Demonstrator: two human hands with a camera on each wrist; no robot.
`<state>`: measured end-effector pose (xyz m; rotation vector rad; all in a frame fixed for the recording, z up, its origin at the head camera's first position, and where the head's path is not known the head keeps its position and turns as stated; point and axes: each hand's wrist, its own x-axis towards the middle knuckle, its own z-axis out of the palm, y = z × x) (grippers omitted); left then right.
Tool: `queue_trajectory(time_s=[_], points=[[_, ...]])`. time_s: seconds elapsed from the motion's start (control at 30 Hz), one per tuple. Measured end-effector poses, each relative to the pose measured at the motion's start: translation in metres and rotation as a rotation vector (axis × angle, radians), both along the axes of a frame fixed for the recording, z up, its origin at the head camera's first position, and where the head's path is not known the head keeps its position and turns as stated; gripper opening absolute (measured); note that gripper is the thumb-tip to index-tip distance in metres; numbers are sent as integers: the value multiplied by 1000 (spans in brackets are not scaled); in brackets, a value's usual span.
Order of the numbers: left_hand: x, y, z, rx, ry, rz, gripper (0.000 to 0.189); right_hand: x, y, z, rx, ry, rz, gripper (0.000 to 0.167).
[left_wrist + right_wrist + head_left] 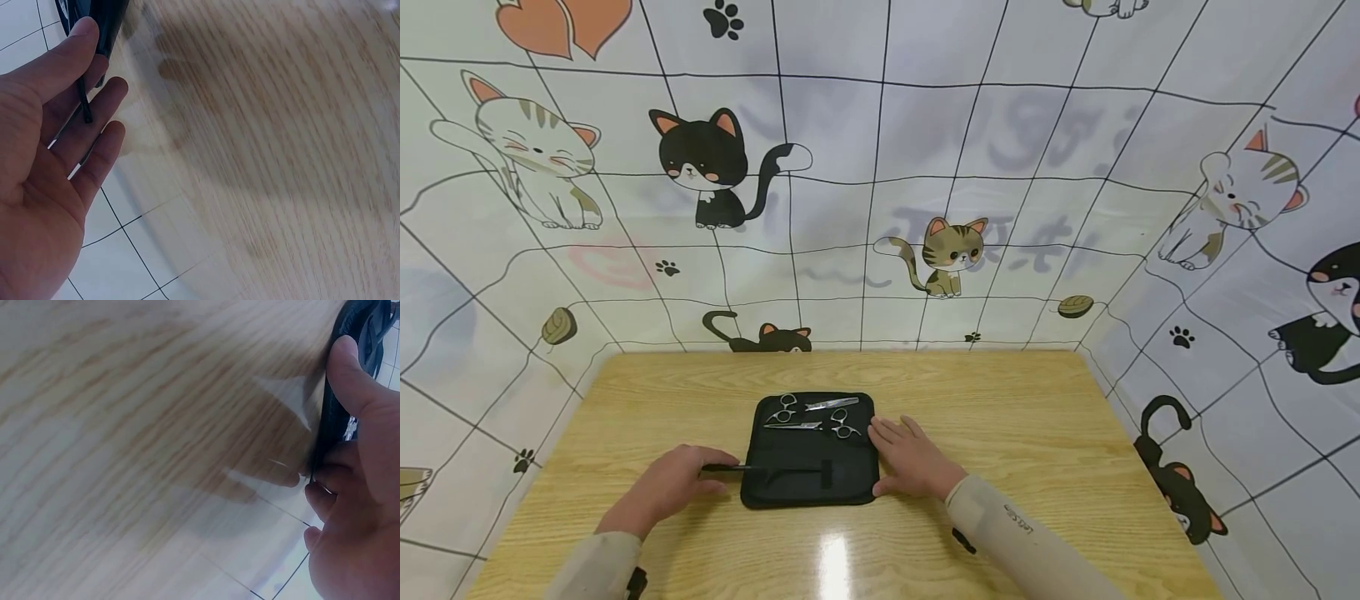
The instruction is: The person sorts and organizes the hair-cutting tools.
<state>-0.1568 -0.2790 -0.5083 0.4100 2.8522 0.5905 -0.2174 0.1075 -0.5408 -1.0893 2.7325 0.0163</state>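
A black case (790,492) lies unfolded on the table, with two pairs of silver scissors in its upper half: one upper pair (831,404) and one lower pair (797,426). My left hand (673,479), left of the case, pinches a slim black rod-shaped tool (86,106) between thumb and fingers. The tool reaches over the case's left edge towards a small black strap (826,473); its far part blends into the black lining. My right hand (917,458) rests against the case's right edge, fingers extended towards the upper side and thumb (345,356) by the lower corner.
The wooden table (1000,392) extends around the case on every side. White cloth walls (850,208) printed with cats and grid lines rise behind it and at both sides. Light glares off the wood near the front.
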Motion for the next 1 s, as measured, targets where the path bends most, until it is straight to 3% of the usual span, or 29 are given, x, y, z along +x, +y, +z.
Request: queue_trajectory(time_s=[0.27, 0.67, 1.0], points=[[0, 3, -3, 3, 24, -22, 37, -2, -1, 4, 27, 33, 16, 98], [-3, 12, -9, -43, 15, 12, 34, 0, -4, 7, 28, 26, 6, 98], [-2, 12, -10, -77, 121, 21, 37, 0, -4, 8, 35, 29, 7, 98]])
